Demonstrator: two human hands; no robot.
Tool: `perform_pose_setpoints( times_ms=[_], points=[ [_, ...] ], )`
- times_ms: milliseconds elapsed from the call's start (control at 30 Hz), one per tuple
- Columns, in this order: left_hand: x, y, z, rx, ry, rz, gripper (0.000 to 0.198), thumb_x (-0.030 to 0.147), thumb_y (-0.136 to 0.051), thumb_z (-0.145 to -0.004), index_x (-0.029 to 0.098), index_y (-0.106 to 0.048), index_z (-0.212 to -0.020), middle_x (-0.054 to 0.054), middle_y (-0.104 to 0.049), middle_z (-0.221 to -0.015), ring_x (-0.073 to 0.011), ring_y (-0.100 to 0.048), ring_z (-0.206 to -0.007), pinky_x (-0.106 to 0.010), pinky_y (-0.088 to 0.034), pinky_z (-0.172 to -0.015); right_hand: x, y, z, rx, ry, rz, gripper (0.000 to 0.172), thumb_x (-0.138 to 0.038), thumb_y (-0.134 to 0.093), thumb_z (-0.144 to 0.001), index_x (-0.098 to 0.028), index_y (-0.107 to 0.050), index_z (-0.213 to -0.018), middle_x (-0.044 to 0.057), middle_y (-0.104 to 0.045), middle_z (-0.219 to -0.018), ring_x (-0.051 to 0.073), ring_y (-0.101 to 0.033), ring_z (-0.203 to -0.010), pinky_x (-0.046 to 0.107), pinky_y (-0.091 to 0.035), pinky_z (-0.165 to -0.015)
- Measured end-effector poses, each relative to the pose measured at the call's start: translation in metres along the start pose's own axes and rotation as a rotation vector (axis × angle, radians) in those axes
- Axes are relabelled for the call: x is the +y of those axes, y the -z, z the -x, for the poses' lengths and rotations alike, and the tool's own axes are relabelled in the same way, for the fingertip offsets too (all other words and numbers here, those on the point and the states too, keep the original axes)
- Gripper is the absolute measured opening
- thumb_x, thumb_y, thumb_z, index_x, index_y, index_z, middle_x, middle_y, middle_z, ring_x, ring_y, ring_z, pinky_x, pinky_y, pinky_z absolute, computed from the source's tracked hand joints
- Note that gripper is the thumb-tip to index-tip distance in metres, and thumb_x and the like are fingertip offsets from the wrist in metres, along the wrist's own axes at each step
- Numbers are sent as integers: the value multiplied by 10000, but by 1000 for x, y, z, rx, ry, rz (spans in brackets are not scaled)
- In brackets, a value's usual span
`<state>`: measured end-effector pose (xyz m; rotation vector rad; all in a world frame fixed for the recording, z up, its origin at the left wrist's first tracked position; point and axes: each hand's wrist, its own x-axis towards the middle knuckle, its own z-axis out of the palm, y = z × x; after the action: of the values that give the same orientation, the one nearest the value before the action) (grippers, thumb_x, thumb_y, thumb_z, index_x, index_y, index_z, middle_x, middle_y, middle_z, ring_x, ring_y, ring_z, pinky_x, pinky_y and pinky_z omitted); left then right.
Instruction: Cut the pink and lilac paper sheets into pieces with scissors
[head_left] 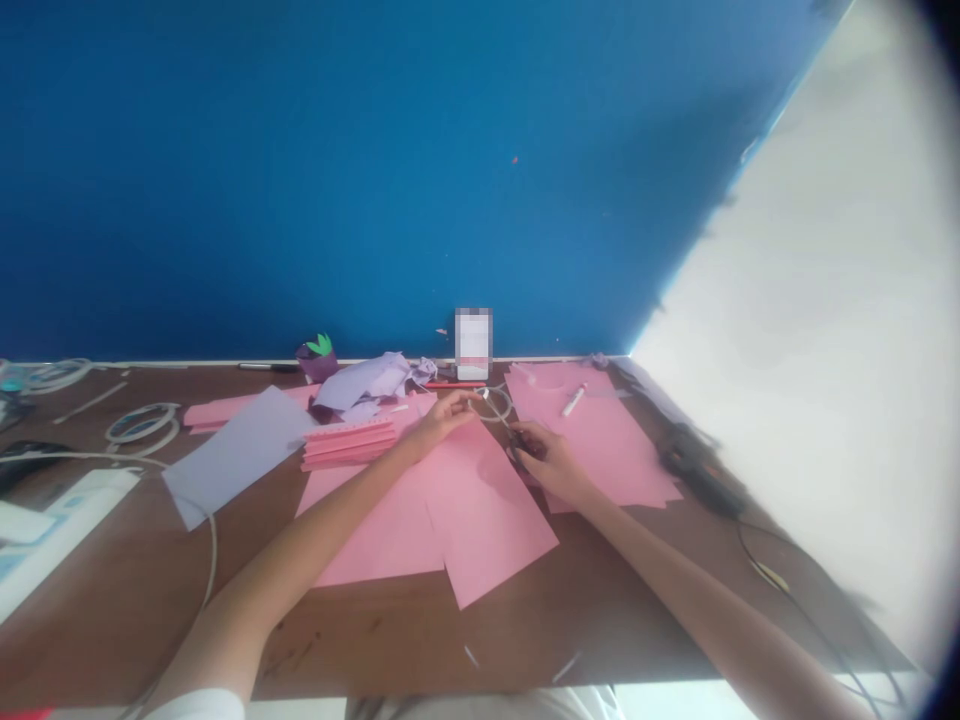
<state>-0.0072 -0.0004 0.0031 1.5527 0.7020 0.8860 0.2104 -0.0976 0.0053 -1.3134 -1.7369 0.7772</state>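
My left hand (450, 410) reaches over the pink sheets, thumb and fingers pinched on a small white piece (485, 394), too small to name. Beside its fingertips lies a pale ring like a tape roll (504, 414). My right hand (546, 458) is closed around dark-handled scissors (516, 445), partly hidden by the fingers, with the thin blades pointing toward my left fingertips. Pink paper sheets (487, 520) spread under and in front of both hands. A folded pink paper stack (349, 445) lies left of my left hand.
Crumpled lilac paper (367, 382), a lilac sheet (240, 450) and a purple cup with green leaves (316, 358) are on the left. A white marker (574, 400) rests on pink paper at right. A power strip (67, 530), cable and black adapter (701, 470) flank the table.
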Motion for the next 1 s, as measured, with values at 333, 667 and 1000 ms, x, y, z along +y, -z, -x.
perform_pose_setpoints(
  times_ms=[333, 667, 1000],
  points=[
    [-3, 0, -1, 3, -77, 45, 453, 297, -642, -769, 209, -493, -1187, -74, -594, -1080, -150, -569, -918, -298, -406, -860, 0, 5, 3, 119, -19, 599, 312, -217, -487, -800, -251, -577, -1097, 17, -668, -868, 153, -581, -691, 244, -366, -592],
    [-6, 0, -2, -83, -141, -171, 336, 304, -609, -795, 237, -615, -1124, -80, -471, -1338, -212, -507, -1122, -310, -418, -885, 0, -2, 5, 58, 71, 901, 320, -230, -440, -834, -226, -556, -1132, 58, -653, -937, 178, -589, -766, 268, -321, -588],
    [-7, 0, -4, -49, -157, -172, 282, 303, -599, -807, 201, -653, -1065, -103, -563, -1224, -229, -513, -1138, -345, -405, -926, -1, -1, 5, 41, 74, 864, 300, -207, -429, -837, -234, -555, -1108, 38, -644, -947, 165, -588, -785, 256, -329, -588]
  ],
)
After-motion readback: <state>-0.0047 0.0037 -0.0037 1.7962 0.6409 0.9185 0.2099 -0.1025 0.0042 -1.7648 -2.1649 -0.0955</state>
